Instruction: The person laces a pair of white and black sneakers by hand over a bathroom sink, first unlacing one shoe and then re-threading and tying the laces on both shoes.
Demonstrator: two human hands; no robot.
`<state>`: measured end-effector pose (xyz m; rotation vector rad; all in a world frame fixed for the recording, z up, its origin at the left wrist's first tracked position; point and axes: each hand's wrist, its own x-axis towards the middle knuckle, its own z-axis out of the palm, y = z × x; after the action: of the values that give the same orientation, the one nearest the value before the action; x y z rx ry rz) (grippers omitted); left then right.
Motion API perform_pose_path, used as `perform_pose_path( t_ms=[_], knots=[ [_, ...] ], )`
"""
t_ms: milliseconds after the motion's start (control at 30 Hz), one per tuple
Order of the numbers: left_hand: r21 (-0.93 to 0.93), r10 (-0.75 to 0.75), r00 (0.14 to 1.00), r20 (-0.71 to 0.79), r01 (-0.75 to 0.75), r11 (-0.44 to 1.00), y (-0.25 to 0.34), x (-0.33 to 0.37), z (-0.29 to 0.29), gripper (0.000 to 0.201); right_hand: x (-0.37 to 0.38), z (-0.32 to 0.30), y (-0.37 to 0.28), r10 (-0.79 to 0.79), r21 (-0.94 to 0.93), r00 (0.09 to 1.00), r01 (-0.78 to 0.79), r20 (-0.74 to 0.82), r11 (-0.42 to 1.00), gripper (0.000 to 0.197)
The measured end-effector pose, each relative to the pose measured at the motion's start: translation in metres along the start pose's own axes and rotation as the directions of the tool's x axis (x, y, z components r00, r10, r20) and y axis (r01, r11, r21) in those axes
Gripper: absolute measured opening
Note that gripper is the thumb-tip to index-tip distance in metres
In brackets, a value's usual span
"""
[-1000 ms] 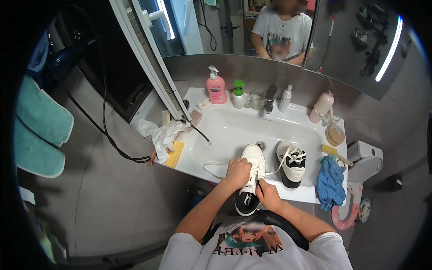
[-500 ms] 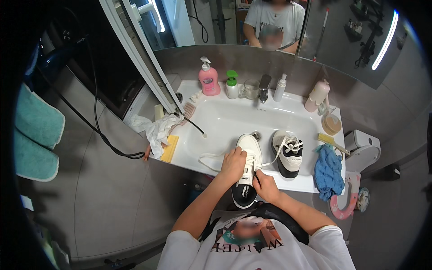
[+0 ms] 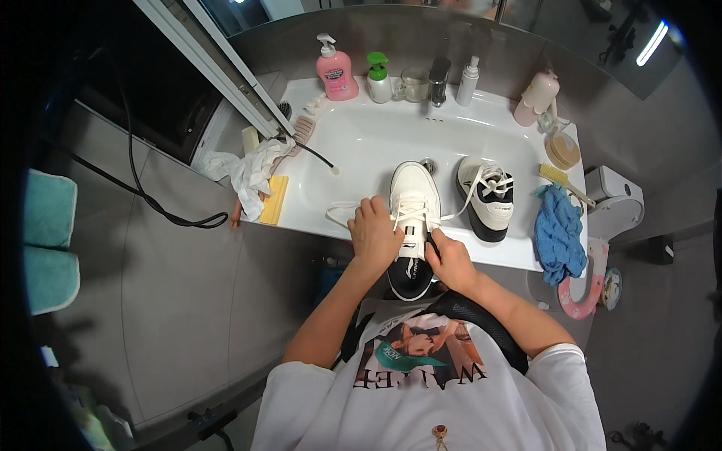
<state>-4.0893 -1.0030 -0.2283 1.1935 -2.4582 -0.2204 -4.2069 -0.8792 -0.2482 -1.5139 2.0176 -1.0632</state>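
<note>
A white sneaker (image 3: 414,183) rests at the near side of the washbasin, toe pointing away, its black insole nearest me. White laces cross its front, with loose ends trailing to both sides. My left hand (image 3: 376,231) is closed along the shoe's left side, thumb by the tongue. My right hand (image 3: 453,261) is closed on the right edge of the opening, at the dark lining. Part of the fingers is hidden behind the shoe. Just right of it, a second sneaker (image 3: 487,201), white and black with laces, stands in the basin, heel toward me.
Along the basin's (image 3: 361,124) back edge are a pink pump bottle (image 3: 338,76), a green-topped bottle (image 3: 379,81), a glass cup (image 3: 414,84) and a tap (image 3: 439,81). At right lie a yellow brush (image 3: 555,177) and blue cloth (image 3: 560,234); at left, a white cloth (image 3: 259,171) and yellow block (image 3: 274,200).
My left hand has slid off the laces to the shoe's left side, uncovering them. The right hand stays at the opening. The view has tipped down, so less of the mirror shows.
</note>
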Motion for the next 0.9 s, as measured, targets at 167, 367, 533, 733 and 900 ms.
perform_pose_path(
  t_ms=[167, 367, 533, 733, 900],
  knots=[
    [-0.203, -0.12, 0.974, 0.193, 0.159, 0.966, -0.007, -0.02, 0.009, 0.027, 0.021, -0.014, -0.029, -0.045, -0.19, 0.999, 0.039, -0.031, 0.981, 0.02],
    [-0.323, -0.088, 0.991, 0.102, 0.116, 0.939, -0.008, -0.019, 0.015, 0.021, 0.071, 0.005, -0.019, -0.413, -0.337, 0.911, 0.388, -0.005, 0.858, 0.016],
    [-0.385, -0.095, 0.994, 0.047, 0.105, 0.917, -0.008, -0.021, 0.016, 0.021, 0.086, 0.015, -0.017, -0.488, -0.4, 0.853, 0.519, 0.187, 0.755, 0.011],
    [-0.425, -0.131, 0.981, 0.143, 0.18, 0.887, -0.011, -0.022, 0.017, 0.017, 0.086, 0.016, -0.016, -0.414, -0.572, 0.861, 0.507, 0.296, 0.644, 0.015],
    [-0.406, -0.113, 0.98, 0.165, 0.172, 0.898, -0.013, -0.029, 0.018, 0.017, 0.095, -0.035, 0.037, -0.166, -0.595, 0.985, 0.11, -0.041, 0.797, 0.02]
  ],
)
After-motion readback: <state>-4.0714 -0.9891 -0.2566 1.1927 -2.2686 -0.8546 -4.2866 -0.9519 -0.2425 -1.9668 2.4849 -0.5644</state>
